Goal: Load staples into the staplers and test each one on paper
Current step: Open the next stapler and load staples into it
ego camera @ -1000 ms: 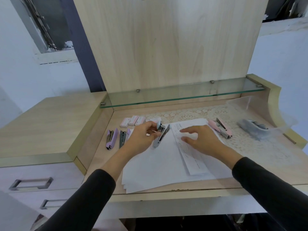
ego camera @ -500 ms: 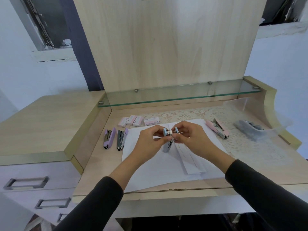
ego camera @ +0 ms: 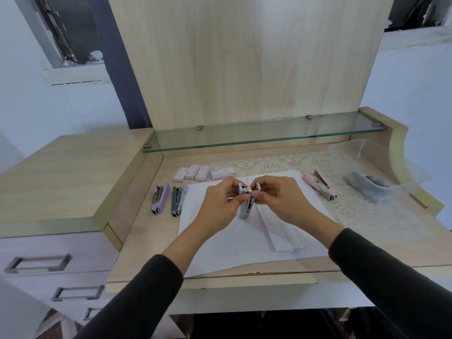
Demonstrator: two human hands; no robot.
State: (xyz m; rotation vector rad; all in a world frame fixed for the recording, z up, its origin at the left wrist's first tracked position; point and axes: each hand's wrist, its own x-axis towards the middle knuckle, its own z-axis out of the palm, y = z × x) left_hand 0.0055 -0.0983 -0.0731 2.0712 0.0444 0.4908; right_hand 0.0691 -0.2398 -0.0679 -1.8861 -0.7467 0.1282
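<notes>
Between the two hands, held just above the paper (ego camera: 220, 245), the blue stapler (ego camera: 245, 211) is gripped with its far end opened apart. The left hand (ego camera: 219, 206) pinches one blue end and the right hand (ego camera: 281, 203) pinches the other, fingertips meeting over a short silvery staple strip (ego camera: 249, 189) at the mouth. Whether the strip is seated in its channel cannot be told. Risks, as judged: the strip is brittle and managed by fingertips alone, so a skewed feed could snap it or drop it onto the sheets below the hands. Closing the top on a strip lying proud would likely jam the mechanism. A slip of either pinch could let the opened parts snap shut on a finger. Count: four staplers are plainly seen, namely the blue one in hand, a purple stapler (ego camera: 159, 198) and a grey stapler (ego camera: 178, 198) side by side well left of the left hand, and a pink stapler (ego camera: 320, 183) right of the right hand. Four staple boxes (ego camera: 203, 173) lie in a row just beyond the hands. Further right, a plastic bag (ego camera: 367, 189) holds dark items, number and kind not discernible. The paper is one loose stack, sheets uncountable, plus one folded strip (ego camera: 281, 236) under the right wrist.
</notes>
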